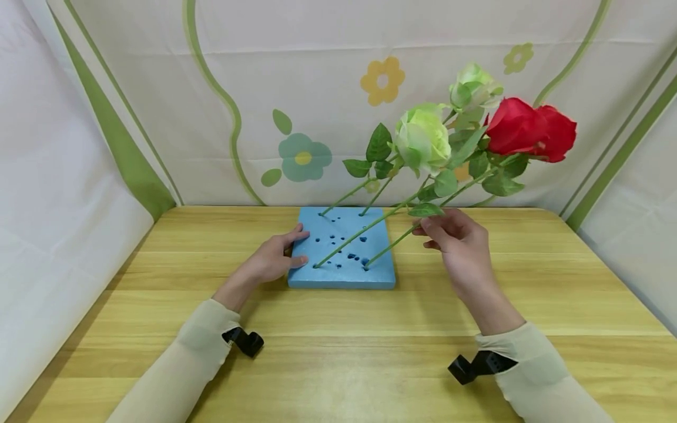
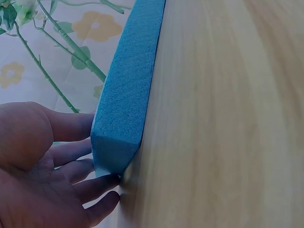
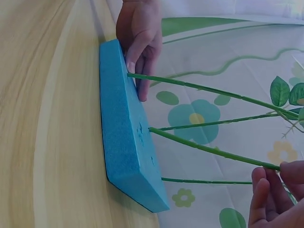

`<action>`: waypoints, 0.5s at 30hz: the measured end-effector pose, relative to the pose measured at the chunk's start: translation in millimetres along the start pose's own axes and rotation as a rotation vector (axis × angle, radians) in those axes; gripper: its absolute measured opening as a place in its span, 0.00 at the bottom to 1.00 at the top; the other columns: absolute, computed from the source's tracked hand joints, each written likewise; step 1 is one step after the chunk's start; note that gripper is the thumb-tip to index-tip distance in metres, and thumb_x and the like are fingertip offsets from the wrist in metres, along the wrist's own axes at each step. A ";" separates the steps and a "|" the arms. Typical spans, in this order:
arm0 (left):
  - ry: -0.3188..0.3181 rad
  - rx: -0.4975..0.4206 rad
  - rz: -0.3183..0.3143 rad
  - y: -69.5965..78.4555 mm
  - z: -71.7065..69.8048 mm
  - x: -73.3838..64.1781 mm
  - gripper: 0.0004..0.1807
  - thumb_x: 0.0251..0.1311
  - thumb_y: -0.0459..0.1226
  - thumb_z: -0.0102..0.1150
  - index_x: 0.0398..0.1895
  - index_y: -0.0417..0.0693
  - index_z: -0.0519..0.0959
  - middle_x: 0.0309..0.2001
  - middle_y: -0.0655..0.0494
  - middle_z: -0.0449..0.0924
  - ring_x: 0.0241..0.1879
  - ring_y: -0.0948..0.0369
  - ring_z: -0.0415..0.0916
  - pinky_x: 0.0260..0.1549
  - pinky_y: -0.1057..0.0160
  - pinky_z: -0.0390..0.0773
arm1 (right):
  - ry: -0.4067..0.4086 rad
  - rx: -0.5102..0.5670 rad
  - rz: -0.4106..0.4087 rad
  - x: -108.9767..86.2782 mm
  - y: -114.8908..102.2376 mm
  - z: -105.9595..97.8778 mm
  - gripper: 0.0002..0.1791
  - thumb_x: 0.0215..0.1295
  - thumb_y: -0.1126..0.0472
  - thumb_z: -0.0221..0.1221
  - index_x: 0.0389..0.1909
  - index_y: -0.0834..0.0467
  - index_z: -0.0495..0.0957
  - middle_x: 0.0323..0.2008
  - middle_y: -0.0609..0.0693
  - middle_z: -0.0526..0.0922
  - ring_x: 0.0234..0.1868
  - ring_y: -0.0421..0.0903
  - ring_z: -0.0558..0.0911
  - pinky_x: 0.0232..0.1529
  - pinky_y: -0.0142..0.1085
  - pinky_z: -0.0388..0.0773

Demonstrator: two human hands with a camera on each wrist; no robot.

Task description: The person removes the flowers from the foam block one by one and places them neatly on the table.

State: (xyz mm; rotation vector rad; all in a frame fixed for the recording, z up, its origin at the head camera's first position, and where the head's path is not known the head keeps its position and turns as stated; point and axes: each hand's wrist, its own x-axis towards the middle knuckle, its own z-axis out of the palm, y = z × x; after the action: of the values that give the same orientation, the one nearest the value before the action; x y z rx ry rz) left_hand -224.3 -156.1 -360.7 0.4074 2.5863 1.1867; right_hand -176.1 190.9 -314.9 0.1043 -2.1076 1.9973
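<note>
A blue foam block (image 1: 378,276) with holes in its top lies on the table, and several green stems lean to the right out of it. My left hand (image 1: 272,257) rests at the block's left edge, thumb and forefinger on top; in the left wrist view other fingertips touch its side. With thumb and fingertips, my right hand (image 1: 461,244) pinches a rose stem (image 3: 213,150) whose lower end stands in the block's front right hole. That stem rises toward two red roses (image 1: 513,128). Pale green roses (image 1: 423,138) stand to their left, with leaves partly covering stems.
The wooden table (image 1: 338,364) spreads around the block. A white cloth (image 1: 328,76) printed with flowers and vines stands behind the table's back edge, close behind the blooms. Further white cloth walls (image 1: 63,188) flank both sides.
</note>
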 end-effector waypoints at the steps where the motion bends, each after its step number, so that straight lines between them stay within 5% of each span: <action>1: 0.000 0.001 -0.002 -0.4 -0.2 -0.1 0.36 0.76 0.33 0.60 0.84 0.44 0.60 0.88 0.48 0.43 0.87 0.44 0.40 0.84 0.40 0.47 | 0.010 0.013 -0.003 0.0 -0.2 -0.1 0.02 0.77 0.62 0.62 0.43 0.56 0.83 0.39 0.40 0.92 0.43 0.38 0.91 0.41 0.31 0.86; 15: 0.003 -0.008 -0.002 -2.6 -0.7 -1.0 0.36 0.76 0.34 0.60 0.84 0.46 0.60 0.88 0.49 0.43 0.87 0.44 0.40 0.84 0.40 0.47 | 0.043 0.133 -0.008 3.3 -1.8 -8.3 0.03 0.76 0.66 0.62 0.43 0.55 0.78 0.34 0.42 0.92 0.39 0.38 0.92 0.37 0.30 0.84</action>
State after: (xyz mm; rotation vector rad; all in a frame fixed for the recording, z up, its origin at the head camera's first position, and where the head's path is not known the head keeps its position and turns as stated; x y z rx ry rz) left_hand -224.1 -158.6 -362.2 0.4019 2.5832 1.1980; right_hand -177.9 199.4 -312.1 0.0919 -1.9448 2.1140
